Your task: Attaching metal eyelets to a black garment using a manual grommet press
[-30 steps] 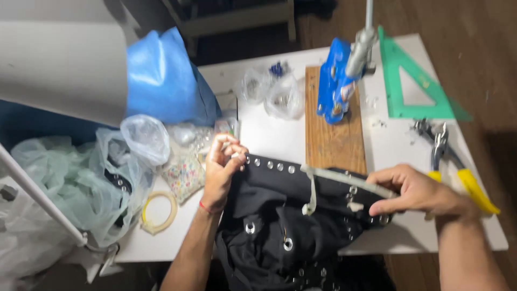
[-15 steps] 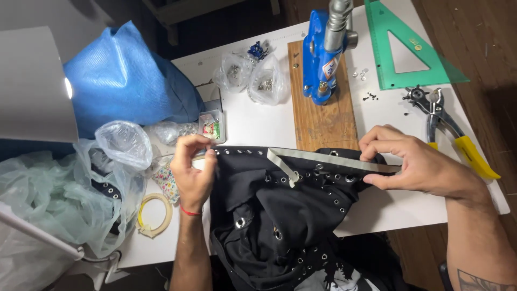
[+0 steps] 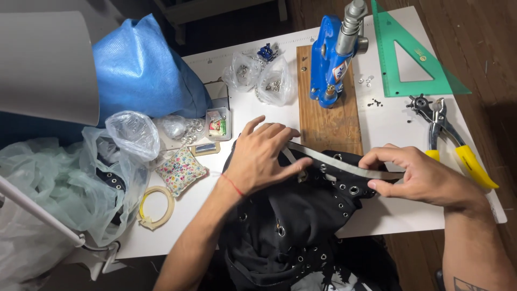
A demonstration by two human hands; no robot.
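The black eyeleted garment lies crumpled under the flat, open left hand. The right hand pinches a grey strap. Clear bags hold metal fittings.

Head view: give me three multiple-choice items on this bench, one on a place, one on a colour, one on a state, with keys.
1. Where does the blue press stand?
A. on the wooden board
B. on the green set square
C. on the floor

2. What colour are the handles of the punch pliers?
A. red
B. yellow
C. black

3. What is the right hand doing?
A. lying flat and empty on the table
B. gripping the pliers
C. pinching the grey strap in its fingers

Key: 1 A, the press base sits on the board's far end. 2 B, both grips are yellow, right of the black garment. 3 C, thumb and fingers close on the strap's right end, while the left hand presses flat on the garment near the other end.
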